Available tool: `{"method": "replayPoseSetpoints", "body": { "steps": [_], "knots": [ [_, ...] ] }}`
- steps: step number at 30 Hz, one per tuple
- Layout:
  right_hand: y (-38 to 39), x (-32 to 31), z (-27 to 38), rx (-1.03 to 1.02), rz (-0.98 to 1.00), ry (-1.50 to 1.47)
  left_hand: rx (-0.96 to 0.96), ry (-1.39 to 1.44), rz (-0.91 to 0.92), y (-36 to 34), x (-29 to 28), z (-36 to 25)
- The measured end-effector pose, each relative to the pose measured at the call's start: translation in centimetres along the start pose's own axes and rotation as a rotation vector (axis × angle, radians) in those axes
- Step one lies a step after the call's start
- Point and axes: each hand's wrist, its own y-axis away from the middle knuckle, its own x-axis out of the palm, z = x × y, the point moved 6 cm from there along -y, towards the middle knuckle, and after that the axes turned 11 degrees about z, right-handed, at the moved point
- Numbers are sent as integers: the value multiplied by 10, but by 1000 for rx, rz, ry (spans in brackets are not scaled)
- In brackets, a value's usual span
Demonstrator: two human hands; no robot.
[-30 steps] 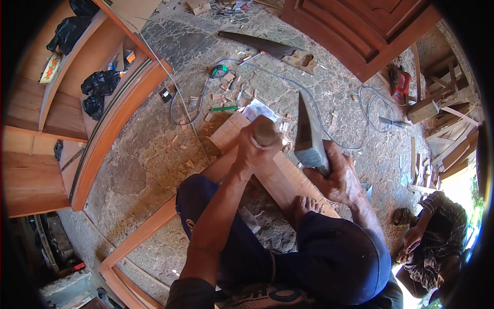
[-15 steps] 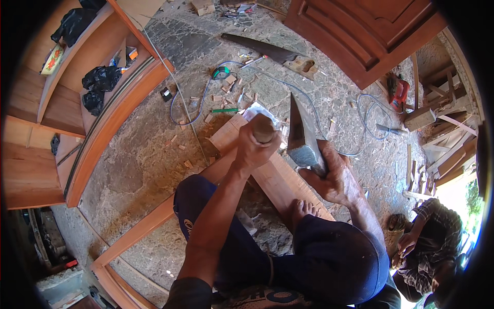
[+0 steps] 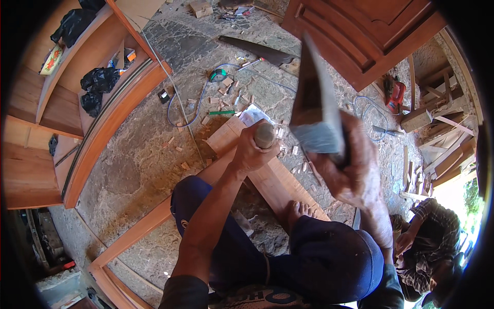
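My left hand (image 3: 250, 157) is closed around the upright round handle of a tool (image 3: 264, 135), probably a chisel, above a pale wooden board (image 3: 272, 188); the hand hides the tool's lower end. My right hand (image 3: 354, 167) grips a hatchet (image 3: 314, 92), its dark blade raised to the right of the handle, its flat metal back toward me. The board runs diagonally under my hands and crosses a reddish wooden frame piece (image 3: 141, 226); my bare foot (image 3: 301, 211) presses on the board near its right end.
A wooden cabinet (image 3: 90, 165) stands left; a panelled door (image 3: 360, 36) lies at the top. A hand saw (image 3: 252, 49), tape measure (image 3: 217, 75), cables and wood chips lie on the stone floor. A red tool (image 3: 395, 98) and offcuts are right; a crouching person (image 3: 427, 247) is at lower right.
My right hand has lifted the hatchet higher and closer, its head now much larger in view. My left hand holds the handle in nearly the same place.
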Motion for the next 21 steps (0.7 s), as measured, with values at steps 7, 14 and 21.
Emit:
{"method": "replayPoseSetpoints", "body": {
  "steps": [7, 14, 21],
  "knots": [
    [0, 54, -27, 103, 621, 413, -221, 501, 17, 11, 8, 59],
    [-13, 10, 4, -7, 318, 143, -3, 377, 37, 8, 8, 30],
    [-4, 53, -17, 95, 627, 427, -220, 847, 18, 22, 16, 57]
  ]
}}
